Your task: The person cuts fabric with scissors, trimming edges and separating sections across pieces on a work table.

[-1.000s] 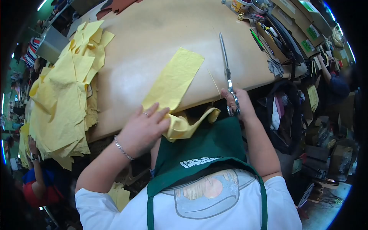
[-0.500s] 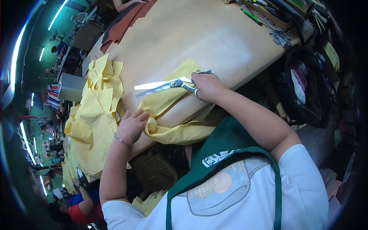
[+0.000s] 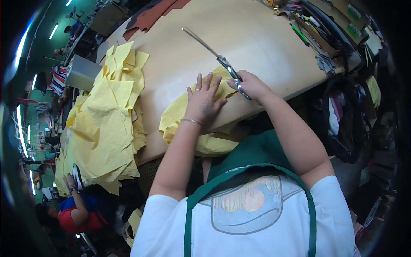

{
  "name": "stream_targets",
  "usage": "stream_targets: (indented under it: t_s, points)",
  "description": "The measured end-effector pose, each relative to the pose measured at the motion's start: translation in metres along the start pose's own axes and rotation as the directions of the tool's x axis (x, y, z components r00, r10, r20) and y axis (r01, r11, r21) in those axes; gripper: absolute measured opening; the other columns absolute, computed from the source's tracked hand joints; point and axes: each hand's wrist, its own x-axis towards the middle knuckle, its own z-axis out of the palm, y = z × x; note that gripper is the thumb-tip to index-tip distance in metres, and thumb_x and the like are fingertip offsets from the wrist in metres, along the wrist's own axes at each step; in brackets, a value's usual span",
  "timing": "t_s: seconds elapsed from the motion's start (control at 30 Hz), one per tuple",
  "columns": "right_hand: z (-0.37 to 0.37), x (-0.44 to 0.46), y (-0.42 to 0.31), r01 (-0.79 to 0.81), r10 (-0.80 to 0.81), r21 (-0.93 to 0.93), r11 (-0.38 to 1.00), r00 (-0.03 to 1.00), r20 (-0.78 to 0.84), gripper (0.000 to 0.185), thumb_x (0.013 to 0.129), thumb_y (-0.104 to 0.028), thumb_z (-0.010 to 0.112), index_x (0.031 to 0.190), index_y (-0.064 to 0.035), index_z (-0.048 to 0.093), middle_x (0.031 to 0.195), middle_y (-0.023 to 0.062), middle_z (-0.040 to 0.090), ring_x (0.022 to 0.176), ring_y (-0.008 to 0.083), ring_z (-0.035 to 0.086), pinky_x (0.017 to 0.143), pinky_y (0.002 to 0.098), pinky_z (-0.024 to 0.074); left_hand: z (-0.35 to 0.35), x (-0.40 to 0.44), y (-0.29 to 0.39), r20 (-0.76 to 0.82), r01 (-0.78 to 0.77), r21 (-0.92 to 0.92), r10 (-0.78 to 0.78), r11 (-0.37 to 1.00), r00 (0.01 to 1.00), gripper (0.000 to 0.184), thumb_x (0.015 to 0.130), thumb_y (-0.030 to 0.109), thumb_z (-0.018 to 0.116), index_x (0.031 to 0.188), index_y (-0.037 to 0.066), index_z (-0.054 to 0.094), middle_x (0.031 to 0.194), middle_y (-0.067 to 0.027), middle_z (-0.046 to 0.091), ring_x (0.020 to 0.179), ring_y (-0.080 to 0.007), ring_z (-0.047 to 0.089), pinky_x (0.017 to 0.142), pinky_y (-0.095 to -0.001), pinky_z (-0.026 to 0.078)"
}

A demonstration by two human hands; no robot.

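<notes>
Right grip (image 3: 252, 87) round scissors (image 3: 223, 61), long axis slanting, pointing forward-left

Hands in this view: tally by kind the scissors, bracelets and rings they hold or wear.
Shiny metal scissors, in the right hand: 1
Silver-coloured bracelet, left wrist: 1
Thin ring, left hand: 1
Total: 3

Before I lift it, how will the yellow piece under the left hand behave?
Probably floppy: the yellow piece sags over the edge of the table. Likely light, as it looks thin. Pushed, it may bunch, given its folds near the left hand.
</notes>
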Motion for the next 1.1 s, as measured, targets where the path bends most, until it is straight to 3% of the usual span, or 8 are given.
stream_targets:
  t_s: [0.07, 0.17, 0.23, 0.3, 0.37, 0.57, 0.67, 1.1]
  points:
    - [-0.01, -0.004, 0.016, 0.07, -0.065, 0.052, 0.996, 0.994, -0.09, 0.045, 0.074, -0.043, 0.062, 0.075, 0.0004, 0.049, 0.067, 0.0088, 0.052, 0.063, 0.0172, 0.05, 0.059, 0.0316, 0.0412, 0.016, 0.004, -0.014, 0.003, -0.034, -0.043, 0.035, 0.999, 0.999, 0.059, 0.077, 0.052, 0.047, 0.128, 0.023, 0.038, 0.137, -0.0089, 0.026, 0.129, -0.0331, 0.015, 0.093, -0.0649, 0.012]
    - [-0.04, -0.04, 0.026, -0.016, 0.02, 0.03, 0.999, 0.992, -0.126, 0.046, 0.073, -0.044, 0.062, 0.072, 0.0, 0.048, 0.064, 0.0095, 0.051, 0.059, 0.0179, 0.048, 0.057, 0.032, 0.0405, 0.016, 0.001, -0.011, -0.002, -0.038, -0.06, 0.038, 0.997, 0.999, 0.059, 0.077, 0.053, 0.047, 0.127, 0.024, 0.038, 0.138, -0.0081, 0.025, 0.128, -0.0336, 0.015, 0.094, -0.0638, 0.013]
    - [-0.06, -0.071, 0.04, -0.038, 0.009, -0.238, 0.971, 0.993, -0.121, 0.047, 0.073, -0.045, 0.062, 0.072, 0.0, 0.05, 0.062, 0.0103, 0.05, 0.059, 0.0185, 0.049, 0.058, 0.0328, 0.0411, 0.015, -0.001, -0.007, -0.025, -0.058, -0.104, 0.056, 0.993, 0.998, 0.053, 0.077, 0.05, 0.05, 0.123, 0.024, 0.045, 0.137, -0.0074, 0.026, 0.128, -0.0338, 0.015, 0.094, -0.0644, 0.013]
    - [-0.071, -0.1, 0.059, -0.105, 0.09, -0.26, 0.96, 0.993, -0.07, 0.047, 0.072, -0.046, 0.063, 0.073, 0.0, 0.051, 0.062, 0.0111, 0.05, 0.059, 0.0188, 0.049, 0.058, 0.033, 0.0413, 0.014, -0.001, -0.005, -0.013, -0.089, -0.104, 0.088, 0.991, 0.996, 0.048, 0.078, 0.047, 0.05, 0.12, 0.024, 0.048, 0.137, -0.0069, 0.027, 0.128, -0.0331, 0.015, 0.093, -0.0647, 0.013]
    - [-0.071, -0.13, 0.083, -0.178, 0.188, -0.228, 0.957, 0.982, 0.026, 0.044, 0.073, -0.045, 0.063, 0.073, -0.0037, 0.049, 0.059, 0.0005, 0.047, 0.054, 0.0082, 0.047, 0.05, 0.024, 0.0395, 0.019, 0.002, -0.004, -0.084, -0.135, -0.153, 0.123, 0.979, 0.989, 0.034, 0.082, 0.036, 0.051, 0.113, 0.021, 0.054, 0.132, -0.0049, 0.036, 0.126, -0.0319, 0.023, 0.094, -0.0635, 0.016]
    - [-0.062, -0.173, 0.086, -0.435, 0.409, 0.041, 0.899, 0.87, 0.274, 0.05, 0.07, -0.054, 0.062, 0.074, -0.0062, 0.047, 0.06, -0.0001, 0.05, 0.052, 0.0087, 0.051, 0.049, 0.0228, 0.0436, 0.03, 0.012, 0.0, -0.189, -0.166, -0.28, 0.115, 0.946, 0.975, 0.022, 0.083, 0.021, 0.053, 0.103, 0.017, 0.059, 0.119, -0.003, 0.05, 0.12, -0.0314, 0.035, 0.093, -0.0623, 0.021]
    - [-0.06, -0.172, 0.075, -0.403, 0.366, 0.066, 0.913, 0.879, 0.307, 0.061, 0.066, -0.062, 0.059, 0.07, -0.0028, 0.049, 0.057, 0.0039, 0.05, 0.051, 0.0117, 0.053, 0.049, 0.0257, 0.0438, 0.026, 0.009, 0.008, -0.183, -0.151, -0.327, 0.094, 0.933, 0.979, 0.021, 0.083, 0.019, 0.053, 0.102, 0.016, 0.059, 0.118, -0.003, 0.051, 0.119, -0.0309, 0.036, 0.092, -0.0628, 0.021]
    - [-0.035, -0.138, 0.071, -0.366, 0.342, 0.045, 0.929, 0.901, 0.265, 0.069, 0.062, -0.073, 0.05, 0.068, -0.0041, 0.05, 0.055, 0.0026, 0.049, 0.049, 0.0105, 0.052, 0.048, 0.0242, 0.0432, 0.025, 0.001, 0.023, -0.19, -0.201, -0.326, 0.144, 0.924, 0.971, 0.022, 0.082, 0.019, 0.053, 0.104, 0.016, 0.057, 0.118, -0.0032, 0.051, 0.12, -0.0286, 0.036, 0.092, -0.0635, 0.02]
